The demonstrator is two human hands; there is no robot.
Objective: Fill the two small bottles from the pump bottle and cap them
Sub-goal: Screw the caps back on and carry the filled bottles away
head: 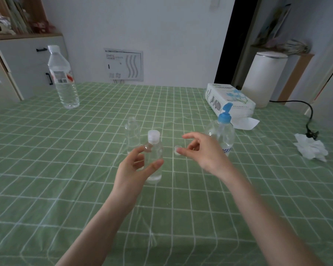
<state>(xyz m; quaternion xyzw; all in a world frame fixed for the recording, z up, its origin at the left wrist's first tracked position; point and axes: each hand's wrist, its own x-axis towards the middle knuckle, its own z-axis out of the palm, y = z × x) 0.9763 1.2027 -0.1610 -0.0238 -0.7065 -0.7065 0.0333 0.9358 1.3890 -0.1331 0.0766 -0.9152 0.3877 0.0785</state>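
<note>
The left hand curls thumb and forefinger round the capped small bottle, thumb on its front and fingertip at its shoulder. That bottle stands upright on the green checked tablecloth and holds clear liquid. The right hand is raised just off the cloth and pinches a small clear cap between the thumb and a bent finger, with the forefinger lifted above it. The cap hangs at 3 o'clock from the capped bottle, close to it but not touching.

At 11 o'clock from the capped bottle, just behind it, stands the open small bottle, upright, with a bare neck; how full it is cannot be told. At 1 o'clock from the right hand, partly hidden by it, stands the pump bottle, clear with a blue pump head.

Further out at 1 o'clock lies a tissue pack with a sheet pulled out. At 3 o'clock, well apart, lies a crumpled tissue, with a black cable just behind it. At 10 o'clock, far back, a large water bottle stands upright.
</note>
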